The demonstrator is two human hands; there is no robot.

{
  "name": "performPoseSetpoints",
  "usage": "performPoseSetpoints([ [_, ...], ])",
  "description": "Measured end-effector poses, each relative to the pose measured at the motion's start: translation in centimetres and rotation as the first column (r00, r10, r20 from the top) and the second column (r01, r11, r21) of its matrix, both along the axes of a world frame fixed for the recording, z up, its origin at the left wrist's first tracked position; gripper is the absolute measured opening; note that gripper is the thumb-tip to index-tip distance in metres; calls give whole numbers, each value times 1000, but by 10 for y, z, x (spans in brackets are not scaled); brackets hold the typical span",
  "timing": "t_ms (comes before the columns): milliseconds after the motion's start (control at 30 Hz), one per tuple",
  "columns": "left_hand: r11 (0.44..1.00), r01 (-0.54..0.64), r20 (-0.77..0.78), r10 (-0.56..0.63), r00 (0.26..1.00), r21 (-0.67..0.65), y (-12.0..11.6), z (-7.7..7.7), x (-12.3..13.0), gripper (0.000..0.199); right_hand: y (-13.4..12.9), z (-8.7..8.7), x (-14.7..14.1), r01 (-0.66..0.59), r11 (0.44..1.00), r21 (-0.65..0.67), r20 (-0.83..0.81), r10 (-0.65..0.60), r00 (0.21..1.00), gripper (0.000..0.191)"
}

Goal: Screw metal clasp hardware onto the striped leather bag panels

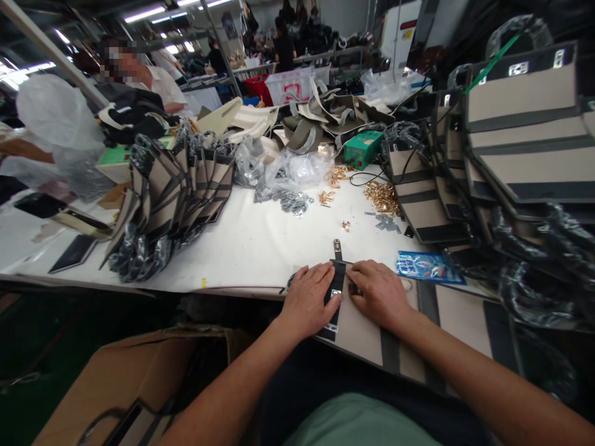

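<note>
While the panel (360, 328) lies at the near edge of the table (242, 241), the left hand (307, 300) rests flat over one side of its dark strip (338, 272), thumb out, and the right hand (379, 291) curls its fingers down at the other side. Hands apart, strip showing between; whether the right fingertips pinch something small, cannot tell.

Done, as far as shows: metal plates (335, 293) sit on the strip, and a metal-tipped tab (337, 248) juts past its far end. Whether these are fastened, cannot tell; piece looks partway.

Remaining, by judgement: plenty. Loose gold bits (383, 198) and silver bits (295, 203) lie farther back. Right stack (520, 105) shows plates on its top piece, so perhaps further along; left stack (160, 204) shows none clearly, maybe waiting, maybe just turned away
</note>
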State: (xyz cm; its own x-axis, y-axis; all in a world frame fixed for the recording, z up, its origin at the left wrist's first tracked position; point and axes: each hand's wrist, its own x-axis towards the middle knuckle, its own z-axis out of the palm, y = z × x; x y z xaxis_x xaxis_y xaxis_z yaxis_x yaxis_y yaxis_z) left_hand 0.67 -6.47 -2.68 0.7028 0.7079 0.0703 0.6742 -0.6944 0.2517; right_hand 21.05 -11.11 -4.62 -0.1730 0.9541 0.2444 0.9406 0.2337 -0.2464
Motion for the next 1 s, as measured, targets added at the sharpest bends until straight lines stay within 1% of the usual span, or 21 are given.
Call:
performPoseSetpoints([
  [133,1000,15,0,-16,1000,-22,5,4,0,55,-5,6,-5,46,996,-78,-11,-47,999,36],
  [233,999,17,20,-16,1000,-35,9,3,0,55,-7,8,-11,87,990,-108,-30,-91,995,40],
  [333,999,29,48,-27,998,-45,12,0,-3,54,-7,5,-16,102,989,-108,-59,-108,992,45],
  [433,998,40,67,-36,997,-56,13,-2,-5,55,-7,0,-18,110,991,-78,-82,-117,990,51],
  [533,997,38,65,-34,997,-65,14,-4,-7,55,-8,-4,-20,107,994,-8,-123,-108,987,50],
  [633,997,31,66,-27,997,-68,15,-6,-7,57,-11,-5,-23,137,990,36,-156,-130,979,47],
  [767,997,29,81,-23,996,-75,16,-8,-7,59,-11,-6,-25,178,984,20,-153,-173,973,40],
  [1000,996,38,98,-30,995,-83,17,-8,-7,56,-9,-6,-25,108,994,-7,-121,-108,987,39],
])
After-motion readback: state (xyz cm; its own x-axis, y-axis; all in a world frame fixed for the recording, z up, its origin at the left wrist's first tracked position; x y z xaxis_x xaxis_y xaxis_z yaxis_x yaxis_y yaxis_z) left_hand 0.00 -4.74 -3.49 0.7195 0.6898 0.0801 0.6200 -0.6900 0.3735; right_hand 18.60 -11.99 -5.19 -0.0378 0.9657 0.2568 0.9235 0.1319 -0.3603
